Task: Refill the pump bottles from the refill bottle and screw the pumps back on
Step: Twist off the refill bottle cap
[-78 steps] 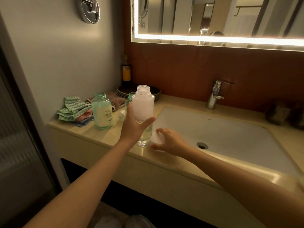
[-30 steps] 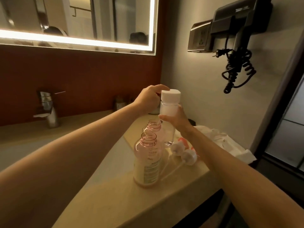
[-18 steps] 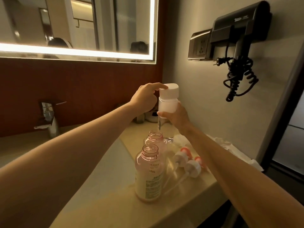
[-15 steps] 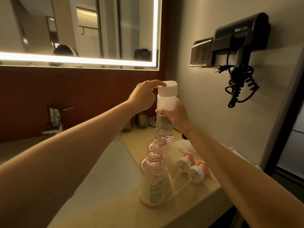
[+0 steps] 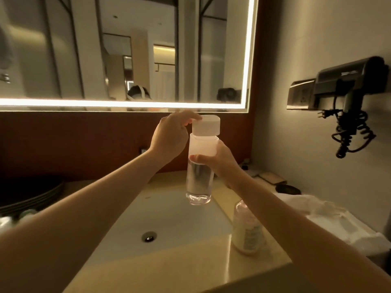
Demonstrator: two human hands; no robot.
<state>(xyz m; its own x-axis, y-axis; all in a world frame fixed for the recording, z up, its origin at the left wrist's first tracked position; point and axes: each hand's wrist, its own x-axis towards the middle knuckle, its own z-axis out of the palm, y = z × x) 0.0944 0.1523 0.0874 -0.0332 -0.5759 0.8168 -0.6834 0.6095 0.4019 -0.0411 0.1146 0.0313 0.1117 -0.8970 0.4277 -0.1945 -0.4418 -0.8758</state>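
Presently upright in the air over the sink's [image 5: 220, 210] right edge: clear cylindrical refill bottle [image 5: 198, 180], judged light, rigid, slippery. Gripped round mid-body by right hand [image 5: 223, 162], the sound hold; white round cap [image 5: 206, 127] pinched by left hand [image 5: 169, 138].

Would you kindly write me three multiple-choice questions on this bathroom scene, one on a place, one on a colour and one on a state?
1. Where is the refill bottle?
A. Standing on the counter.
B. Held up in the air in the right hand.
C. Lying in the sink.

2. What colour is its cap?
A. White.
B. Black.
C. Green.

3. Where does the cap sit?
A. Loose on the counter.
B. In the sink.
C. On top of the bottle.

Answers:
1 B: the right hand grips the bottle's middle and its base touches nothing.
2 A: the cap looks plain white above the clear body.
3 C: it sits on the bottle's top, where the left hand grips it.
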